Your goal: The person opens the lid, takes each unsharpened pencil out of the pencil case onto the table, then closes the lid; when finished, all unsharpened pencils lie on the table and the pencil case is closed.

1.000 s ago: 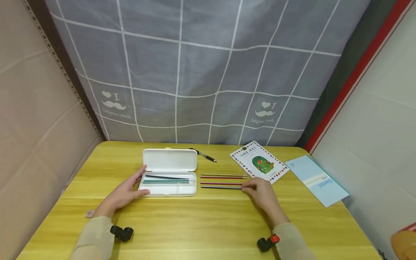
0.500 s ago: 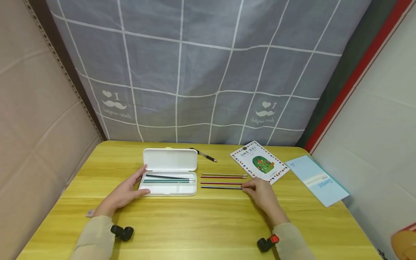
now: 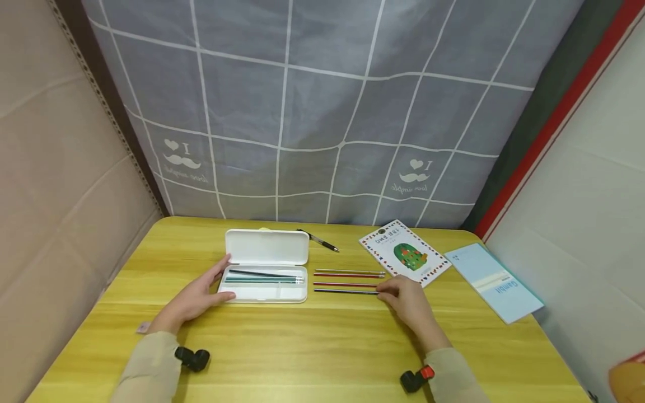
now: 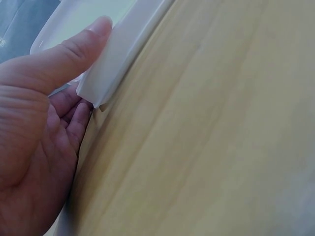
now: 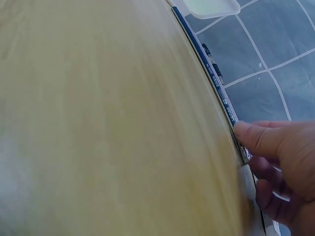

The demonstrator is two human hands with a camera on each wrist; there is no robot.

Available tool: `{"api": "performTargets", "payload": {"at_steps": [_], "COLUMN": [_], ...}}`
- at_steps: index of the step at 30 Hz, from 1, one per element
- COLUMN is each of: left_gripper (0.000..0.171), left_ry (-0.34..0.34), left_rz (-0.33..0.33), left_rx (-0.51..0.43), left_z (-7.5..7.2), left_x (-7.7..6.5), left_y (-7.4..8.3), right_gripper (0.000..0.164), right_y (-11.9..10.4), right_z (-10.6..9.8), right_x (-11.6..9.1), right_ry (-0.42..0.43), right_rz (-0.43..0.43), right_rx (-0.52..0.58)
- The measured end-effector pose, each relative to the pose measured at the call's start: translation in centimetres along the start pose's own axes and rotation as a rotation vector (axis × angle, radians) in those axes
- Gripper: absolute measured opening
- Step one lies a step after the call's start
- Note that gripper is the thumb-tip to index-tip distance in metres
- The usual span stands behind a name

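Observation:
A white pencil case (image 3: 242, 295) lies with its lid (image 3: 267, 247) raised; several dark and teal pencils (image 3: 262, 280) rest inside. My left hand (image 3: 196, 298) grips the case's left end. In the left wrist view its thumb (image 4: 81, 46) lies over the white rim, with the other fingers curled at the end of the case. My right hand (image 3: 407, 300) pinches the right end of a dark blue pencil (image 3: 345, 291) between thumb and fingertips. That pencil (image 5: 211, 73) lies along the table in the right wrist view. Red pencils (image 3: 347, 285) and a gold-coloured pencil (image 3: 347, 270) lie parallel beyond it.
A black pen (image 3: 322, 242) lies behind the case. A white booklet with a green picture (image 3: 409, 256) sits beyond my right hand, and a light blue notebook (image 3: 496, 282) lies farther right. A grey checked cloth (image 3: 312, 112) hangs at the table's back edge.
The head view has shifted slightly. Both hands keep their places at the pencil case and the dark blue pencil.

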State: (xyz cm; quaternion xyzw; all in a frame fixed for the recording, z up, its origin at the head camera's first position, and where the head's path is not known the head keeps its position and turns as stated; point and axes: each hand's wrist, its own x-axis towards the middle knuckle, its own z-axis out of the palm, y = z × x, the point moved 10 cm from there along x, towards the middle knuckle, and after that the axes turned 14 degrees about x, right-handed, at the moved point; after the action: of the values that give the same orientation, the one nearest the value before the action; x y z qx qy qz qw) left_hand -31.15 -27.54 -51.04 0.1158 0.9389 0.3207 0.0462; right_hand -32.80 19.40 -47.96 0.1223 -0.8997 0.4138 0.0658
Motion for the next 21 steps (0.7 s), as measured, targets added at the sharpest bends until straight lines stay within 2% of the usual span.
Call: {"api": "performTargets", "payload": {"at_steps": [3, 8, 13, 17, 21], "left_gripper": [0.100, 0.100, 0.100, 0.100, 0.100], "left_ry": [-0.004, 0.000, 0.003, 0.004, 0.007], "left_rz": [-0.001, -0.005, 0.004, 0.006, 0.007], "left_rx": [-0.005, -0.003, -0.011, -0.013, -0.013], "left_z": [0.1, 0.0, 0.0, 0.1, 0.1], "left_x": [0.1, 0.0, -0.1, -0.1, 0.0], "left_y": [0.0, 0.0, 0.0, 0.1, 0.1], "right_gripper": [0.012, 0.032, 0.046, 0.048, 0.050], "right_y": [-0.1, -0.9, -2.8, -4.8, -6.9], "right_z": [-0.4, -0.3, 1.7, 4.0, 6.5], "right_x": [0.1, 0.8, 2.1, 3.2, 4.2], "right_ry": [0.042, 0.076, 0.006, -0.066, -0.122], "right_rz": [0.008, -0.002, 0.008, 0.024, -0.006], "right_rx": [0.038, 0.223, 0.347, 0.374, 0.371]}}
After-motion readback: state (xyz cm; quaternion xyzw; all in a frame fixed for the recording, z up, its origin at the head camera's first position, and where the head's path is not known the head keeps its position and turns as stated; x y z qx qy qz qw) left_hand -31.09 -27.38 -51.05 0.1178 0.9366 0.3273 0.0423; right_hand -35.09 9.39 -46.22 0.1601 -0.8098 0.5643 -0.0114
